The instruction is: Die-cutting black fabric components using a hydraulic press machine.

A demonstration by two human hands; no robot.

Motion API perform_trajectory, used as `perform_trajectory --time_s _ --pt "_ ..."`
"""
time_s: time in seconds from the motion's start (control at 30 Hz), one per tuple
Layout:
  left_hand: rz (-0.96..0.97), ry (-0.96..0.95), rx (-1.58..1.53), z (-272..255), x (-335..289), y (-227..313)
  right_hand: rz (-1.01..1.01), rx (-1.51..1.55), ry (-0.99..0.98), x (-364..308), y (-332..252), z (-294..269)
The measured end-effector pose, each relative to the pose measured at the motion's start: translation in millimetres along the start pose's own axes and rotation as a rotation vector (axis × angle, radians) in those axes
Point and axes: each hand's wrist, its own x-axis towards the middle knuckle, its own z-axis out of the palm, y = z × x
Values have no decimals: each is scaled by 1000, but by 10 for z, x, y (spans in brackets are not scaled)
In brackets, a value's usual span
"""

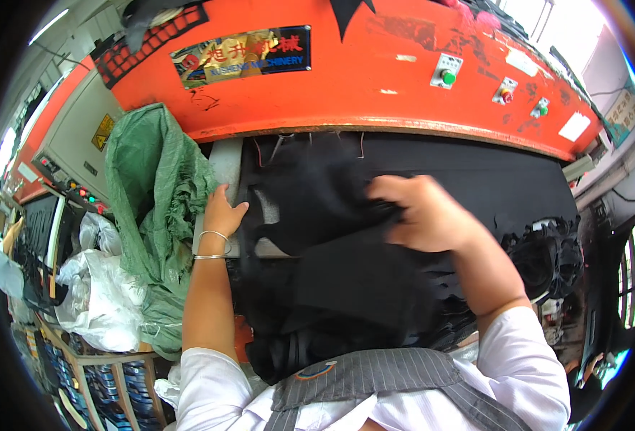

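A piece of black sheet material [317, 194], smeared by motion, hangs from my right hand [432, 215], whose thumb and fingers are closed on its right edge. Cut-out gaps show along the left side of this piece. My left hand [224, 215] has its thumb and fingers apart and rests by a pale grey slab [225, 165], left of the black piece. Metal bangles circle that wrist. More black material [353, 287] lies between my forearms, close to my body; its layers are hard to tell apart.
An orange machine [375, 79] with push buttons spans the far side. At left are a green woven sack [145, 179], white plastic bags [95, 302] and a grey control box [80, 144]. Black scraps [547, 255] lie heaped at right.
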Motion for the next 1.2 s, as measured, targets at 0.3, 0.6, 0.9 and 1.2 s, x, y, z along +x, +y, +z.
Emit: perform_trajectory --time_s 0.3,0.6,0.9,1.2 --pt "674 161 -234 -447 -26 705 203 568 134 -608 309 173" --pt "570 -131 200 11 -236 255 751 1094 145 -1690 507 524" --pt "-605 -377 -1300 -152 -15 749 583 754 85 -2152 384 -292" --pt "-1004 -52 -1320 223 263 581 127 218 -177 -218 534 393"
